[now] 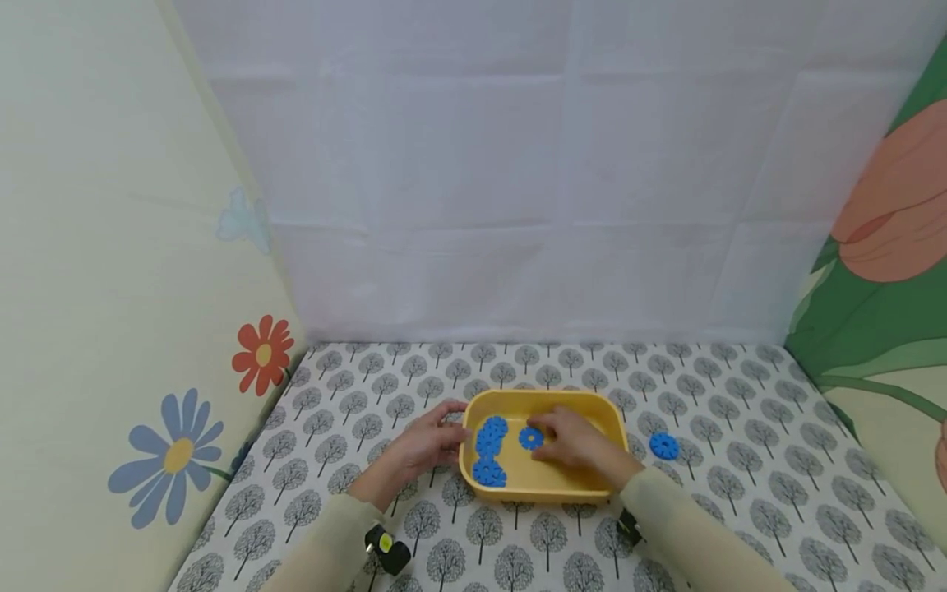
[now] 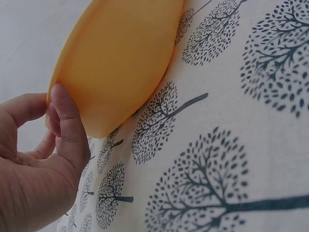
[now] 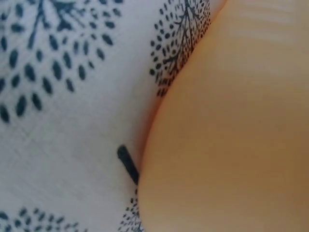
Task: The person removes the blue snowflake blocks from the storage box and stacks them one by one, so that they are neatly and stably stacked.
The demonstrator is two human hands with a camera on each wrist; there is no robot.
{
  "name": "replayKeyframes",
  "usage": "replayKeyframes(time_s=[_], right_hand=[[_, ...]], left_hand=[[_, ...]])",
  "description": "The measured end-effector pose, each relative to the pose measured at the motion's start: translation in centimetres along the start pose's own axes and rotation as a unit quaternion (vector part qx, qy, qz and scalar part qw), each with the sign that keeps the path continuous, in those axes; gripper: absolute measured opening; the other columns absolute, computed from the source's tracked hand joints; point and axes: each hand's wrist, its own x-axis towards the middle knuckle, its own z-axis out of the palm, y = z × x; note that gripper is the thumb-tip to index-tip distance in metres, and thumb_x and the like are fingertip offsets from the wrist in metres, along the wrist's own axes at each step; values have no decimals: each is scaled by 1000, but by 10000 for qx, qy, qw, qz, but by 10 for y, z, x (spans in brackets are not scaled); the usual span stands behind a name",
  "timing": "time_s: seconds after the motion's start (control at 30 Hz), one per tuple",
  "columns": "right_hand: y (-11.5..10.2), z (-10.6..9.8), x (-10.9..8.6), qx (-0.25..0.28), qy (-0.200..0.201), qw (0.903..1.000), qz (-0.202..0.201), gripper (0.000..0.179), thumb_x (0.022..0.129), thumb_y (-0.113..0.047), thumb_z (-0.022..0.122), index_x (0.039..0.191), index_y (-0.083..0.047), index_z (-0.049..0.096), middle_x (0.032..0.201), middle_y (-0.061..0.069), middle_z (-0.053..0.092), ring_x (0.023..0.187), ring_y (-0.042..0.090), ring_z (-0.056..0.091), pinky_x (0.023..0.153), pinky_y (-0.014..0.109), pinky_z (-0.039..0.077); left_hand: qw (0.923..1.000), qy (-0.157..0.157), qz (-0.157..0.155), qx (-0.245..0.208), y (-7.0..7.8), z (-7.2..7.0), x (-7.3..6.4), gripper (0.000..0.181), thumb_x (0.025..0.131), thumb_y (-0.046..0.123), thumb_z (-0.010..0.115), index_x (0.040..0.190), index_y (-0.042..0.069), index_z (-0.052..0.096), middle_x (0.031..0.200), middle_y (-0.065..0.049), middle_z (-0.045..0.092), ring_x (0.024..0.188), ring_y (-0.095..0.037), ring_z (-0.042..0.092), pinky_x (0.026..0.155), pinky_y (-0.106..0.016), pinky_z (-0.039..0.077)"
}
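Note:
A yellow plastic tray [image 1: 547, 495] with raised walls sits on the cloth. My left hand [image 1: 427, 442] is at its left end; in the left wrist view that hand [image 2: 41, 150] pinches the rim between thumb and fingers. Inside the tray, my right hand [image 1: 575, 436] pinches a notched blue snowflake disc [image 1: 530, 437] between thumb and fingers. Several more blue snowflake discs [image 1: 489, 452] lie clustered along the tray's left side. The right wrist view shows the tray's outer wall [image 3: 231, 135] close up, with neither fingers nor disc visible.
One blue snowflake disc [image 1: 663, 446] lies on the cloth to the right of the tray. A tree-patterned cloth [image 1: 370, 386] covers the table. White fabric [image 1: 518, 205] hangs behind, with flower-printed panels at both sides.

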Motion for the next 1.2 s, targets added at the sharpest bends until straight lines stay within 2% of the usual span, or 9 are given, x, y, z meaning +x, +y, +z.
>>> replayKeyframes(time_s=[0.2, 0.37, 0.63, 0.8, 0.97, 1.2], right_hand=[[-1, 1, 1, 26, 51, 9999, 85, 53, 85, -27, 81, 134, -13, 65, 92, 0, 52, 83, 17, 47, 73, 33, 44], [-3, 0, 0, 155, 107, 9998, 31, 46, 84, -25, 82, 127, -12, 69, 90, 0, 53, 82, 17, 48, 72, 32, 45], [-4, 1, -1, 260, 134, 9996, -31, 36, 84, -23, 82, 117, -13, 69, 93, 0, 56, 85, 17, 51, 79, 36, 49], [-5, 1, -1, 354, 225, 9988, -259, 35, 82, -17, 83, 113, -14, 66, 97, 1, 58, 89, 17, 54, 83, 39, 52], [-5, 3, -2, 278, 252, 9980, -508, 36, 84, -13, 80, 116, -12, 65, 96, 0, 59, 87, 17, 53, 82, 38, 50], [-4, 4, -2, 193, 241, 9981, -536, 40, 85, -15, 80, 121, -8, 66, 97, -1, 59, 87, 15, 52, 81, 36, 50]], left_hand=[[10000, -2, 22, 2, 0, 0, 0, 53, 97, 11, 64, 146, 9, 43, 97, -10, 64, 78, -17, 63, 67, -31, 55], [10000, -52, 73, -8, 0, 0, -1, 53, 98, 10, 63, 147, 7, 41, 95, -9, 64, 76, -16, 63, 66, -30, 55], [9999, -76, 75, -23, 0, 0, 0, 52, 98, 9, 62, 146, 8, 41, 97, -10, 64, 78, -16, 64, 67, -31, 56], [10000, -48, 63, -13, -1, -1, 0, 52, 98, 10, 62, 146, 8, 42, 97, -10, 64, 78, -16, 64, 67, -30, 56], [10000, -30, 53, -19, 0, 0, 0, 53, 98, 10, 63, 146, 8, 42, 98, -10, 65, 78, -16, 64, 67, -30, 56], [10000, -39, 51, -53, -1, 1, 1, 51, 98, 9, 63, 145, 7, 43, 99, -11, 64, 78, -17, 64, 67, -30, 56]])
